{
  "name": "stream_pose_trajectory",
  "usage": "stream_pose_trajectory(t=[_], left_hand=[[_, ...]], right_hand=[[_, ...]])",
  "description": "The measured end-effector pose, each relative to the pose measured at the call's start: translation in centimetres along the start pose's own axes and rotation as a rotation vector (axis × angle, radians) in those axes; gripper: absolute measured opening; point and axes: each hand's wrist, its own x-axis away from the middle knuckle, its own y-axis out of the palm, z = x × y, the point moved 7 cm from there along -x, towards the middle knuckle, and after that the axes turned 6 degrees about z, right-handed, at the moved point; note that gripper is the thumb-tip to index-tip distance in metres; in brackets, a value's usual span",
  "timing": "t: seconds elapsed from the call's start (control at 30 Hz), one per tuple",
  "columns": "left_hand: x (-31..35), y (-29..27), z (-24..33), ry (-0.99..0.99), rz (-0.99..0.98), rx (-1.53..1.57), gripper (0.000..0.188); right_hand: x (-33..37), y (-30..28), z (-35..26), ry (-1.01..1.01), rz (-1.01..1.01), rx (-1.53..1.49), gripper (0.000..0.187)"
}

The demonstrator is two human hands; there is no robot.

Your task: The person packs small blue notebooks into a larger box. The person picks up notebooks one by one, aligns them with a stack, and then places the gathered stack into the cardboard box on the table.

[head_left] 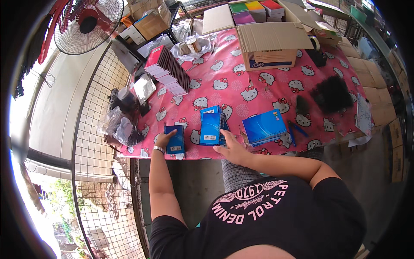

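Note:
My left hand [163,140] grips a blue spiral notebook [175,141] near the table's front edge. Its thumb lies on the cover, and the other fingers are mostly hidden. To the right is a small pile of blue spiral notebooks [211,126], not quite lined up. My right hand [235,151] is at the lower right corner of this pile, thumb and forefinger spread apart, the forefinger touching its side. Another stack of blue notebooks [265,125] lies turned sideways, just beyond my right hand.
Red notebooks [168,71] form a long leaning row at the back left. An open cardboard box [271,45] holds colourful notebooks at the back. Blue-handled pliers [297,131] and a black bristly bundle [331,95] lie right on the pink tablecloth [250,93]. A fan [88,25] stands far left.

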Motion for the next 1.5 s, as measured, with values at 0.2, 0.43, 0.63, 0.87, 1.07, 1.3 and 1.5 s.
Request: stream_pose_trajectory(t=[0.2, 0.43, 0.63, 0.87, 1.07, 1.3, 1.5], left_hand=[[-4.1, -1.3, -2.4, 0.119, -0.100, -0.340, 0.094], [0.2, 2.6, 7.9, 0.416, 0.216, -0.056, 0.085], [6.7, 17.8, 10.5, 0.096, -0.237, 0.270, 0.052], [12.0, 14.9, 7.0, -0.241, -0.342, 0.500, 0.046], [19.5, 8.9, 16.1, 0.289, -0.187, 0.583, 0.049], [29.5, 12.2, 27.3, 0.657, -0.391, 1.030, 0.062], [30.9, 20.6, 32.1, 0.744, -0.422, 0.868, 0.056]], right_hand=[[-3.4, 2.7, 4.2, 0.101, 0.205, 0.140, 0.097], [-7.0, 2.4, 8.9, 0.256, 0.436, 0.143, 0.092], [-7.4, 2.2, 8.8, 0.397, 0.403, 0.066, 0.077], [-1.9, 3.0, 7.0, 0.833, 0.350, -0.738, 0.066], [-1.7, -0.6, -1.9, 0.240, 0.165, -0.528, 0.077], [3.1, -16.9, -15.1, -0.394, 0.062, -0.223, 0.115], [4.2, -24.5, -11.6, -0.568, 0.085, 0.158, 0.129]])
